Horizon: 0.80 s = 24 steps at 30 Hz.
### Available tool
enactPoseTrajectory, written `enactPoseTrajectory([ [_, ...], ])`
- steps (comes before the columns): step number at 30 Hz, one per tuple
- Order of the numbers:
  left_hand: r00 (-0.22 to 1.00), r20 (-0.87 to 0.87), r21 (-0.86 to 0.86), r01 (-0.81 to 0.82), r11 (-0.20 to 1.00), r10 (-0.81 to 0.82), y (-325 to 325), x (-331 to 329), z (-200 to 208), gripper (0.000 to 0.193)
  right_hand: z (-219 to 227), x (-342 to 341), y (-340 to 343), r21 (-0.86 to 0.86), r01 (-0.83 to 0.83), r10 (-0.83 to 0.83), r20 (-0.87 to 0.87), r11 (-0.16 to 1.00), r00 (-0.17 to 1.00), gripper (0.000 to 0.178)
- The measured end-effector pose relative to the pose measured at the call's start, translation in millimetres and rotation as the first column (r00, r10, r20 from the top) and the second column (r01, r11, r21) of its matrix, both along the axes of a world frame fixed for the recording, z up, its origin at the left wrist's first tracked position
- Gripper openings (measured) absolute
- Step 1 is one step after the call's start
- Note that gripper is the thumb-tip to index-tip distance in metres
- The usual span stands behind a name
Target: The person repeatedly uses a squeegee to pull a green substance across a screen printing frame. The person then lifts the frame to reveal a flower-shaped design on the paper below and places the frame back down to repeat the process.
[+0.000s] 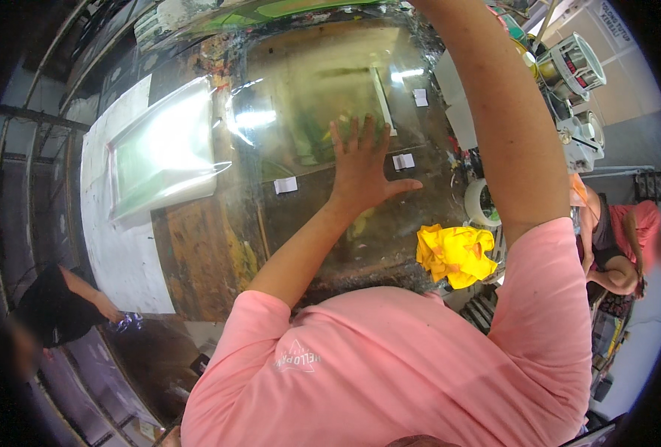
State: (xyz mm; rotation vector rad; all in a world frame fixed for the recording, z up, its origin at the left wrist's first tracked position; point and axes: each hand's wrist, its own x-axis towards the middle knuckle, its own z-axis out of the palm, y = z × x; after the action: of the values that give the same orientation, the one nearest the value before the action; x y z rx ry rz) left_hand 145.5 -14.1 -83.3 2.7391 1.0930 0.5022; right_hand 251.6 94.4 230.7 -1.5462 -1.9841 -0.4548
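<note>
Paint stains and worn patches mark the brown surface (pixel 196 238), with metal bars (pixel 36 127) along the left side of the room. On the surface, in front of the person in a pink shirt (pixel 390 365), lies a clear, glossy sheet (pixel 293 138) that catches bright reflections. The person's left hand (pixel 362 170) rests palm down on this sheet, its grip wide, fingers spread and thumb out to the right. The right arm (pixel 505 119) stretches up past the top edge, so the right hand is out of view and its grip cannot be told.

Three small white slips (pixel 403 162) lie around the left hand, and a narrow white strip (pixel 384 104) is just beyond its fingertips. A crumpled yellow cloth (pixel 457 255) sits near the person's body, with a roll of tape (pixel 482 203) close by. Leftward, clear plastic (pixel 166 149) lies on white paper (pixel 125 268). One co-worker (pixel 55 309) is at the left, another (pixel 636 235) at the right.
</note>
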Motion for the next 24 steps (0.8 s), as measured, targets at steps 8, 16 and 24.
enactPoseTrajectory([
  [8, 0.996, 0.086, 0.013, -0.041, 0.999, 0.040, 4.5, 2.2, -6.6, 0.132, -3.8, -0.6, 0.4, 0.078, -0.020, 0.017, 0.037, 0.997, 0.999, 0.061],
  [16, 1.000, -0.016, -0.026, -0.016, 1.000, 0.016, 0.5, -1.0, -4.0, 0.131, -3.6, -3.1, -2.9, 0.038, 0.005, -0.006, 0.035, 0.999, 0.999, 0.062],
  [24, 1.000, 0.031, 0.003, -0.004, 1.000, 0.004, -0.2, 0.5, -6.6, 0.127, 0.7, -2.4, -8.5, -0.021, -0.017, 0.018, 0.029, 1.000, 0.999, 0.062],
])
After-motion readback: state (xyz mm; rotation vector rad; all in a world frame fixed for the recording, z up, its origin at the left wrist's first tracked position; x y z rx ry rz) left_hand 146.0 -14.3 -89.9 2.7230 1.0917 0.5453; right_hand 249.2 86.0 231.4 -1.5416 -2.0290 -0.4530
